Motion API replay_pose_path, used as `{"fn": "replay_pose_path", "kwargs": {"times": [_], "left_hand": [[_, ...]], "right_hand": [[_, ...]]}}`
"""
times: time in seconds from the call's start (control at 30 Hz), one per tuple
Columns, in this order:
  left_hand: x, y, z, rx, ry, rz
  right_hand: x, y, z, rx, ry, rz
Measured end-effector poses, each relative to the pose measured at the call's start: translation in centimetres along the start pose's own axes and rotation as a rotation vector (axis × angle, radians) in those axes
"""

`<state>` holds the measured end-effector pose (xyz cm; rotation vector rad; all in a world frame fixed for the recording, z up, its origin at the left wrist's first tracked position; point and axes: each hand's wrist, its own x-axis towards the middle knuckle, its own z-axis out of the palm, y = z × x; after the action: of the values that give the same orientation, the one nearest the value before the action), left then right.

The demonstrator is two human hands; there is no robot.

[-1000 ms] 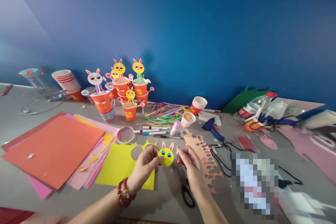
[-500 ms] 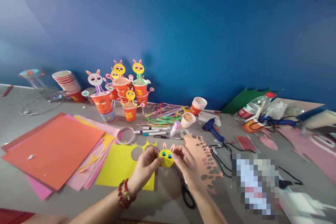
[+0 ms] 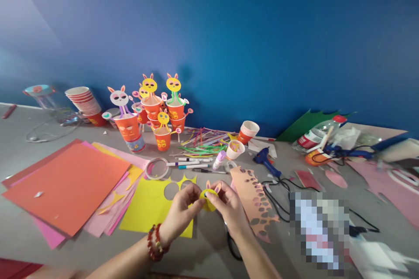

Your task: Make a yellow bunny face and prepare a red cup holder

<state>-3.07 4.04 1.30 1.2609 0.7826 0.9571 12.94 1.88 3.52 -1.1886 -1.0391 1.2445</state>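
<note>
Between my two hands is a small round yellow paper bunny face [image 3: 209,203] with pink ears. My left hand [image 3: 183,209] pinches its left edge, thumb in front. My right hand [image 3: 229,207] grips the right side, and its thumb lies across the face, covering one eye. Red bead bracelets circle my left wrist. Under my left hand lies a yellow sheet [image 3: 147,209] with round holes cut from it. Beside my right hand is a peach sheet [image 3: 245,187] full of small oval cutouts. Black scissors [image 3: 233,246] lie partly hidden beneath my right forearm.
Several bunny figures in red paper cups [image 3: 163,139] stand at the back left. Coloured sheets [image 3: 72,183] lie on the left. Markers [image 3: 193,167], a tape roll [image 3: 157,168] and a glue stick [image 3: 219,160] sit ahead. A blue glue gun [image 3: 266,161] with a black cord is right.
My right thumb has slid left over the bunny face and now hides an eye that showed before. The face has tilted and shifted slightly right.
</note>
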Motion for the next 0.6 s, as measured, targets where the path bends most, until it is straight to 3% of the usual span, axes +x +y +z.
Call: {"fn": "replay_pose_path", "kwargs": {"times": [0.6], "left_hand": [[-0.07,0.26,0.09,0.014,-0.004,0.005]], "right_hand": [[-0.05,0.35,-0.14,-0.009,-0.011,-0.006]]}}
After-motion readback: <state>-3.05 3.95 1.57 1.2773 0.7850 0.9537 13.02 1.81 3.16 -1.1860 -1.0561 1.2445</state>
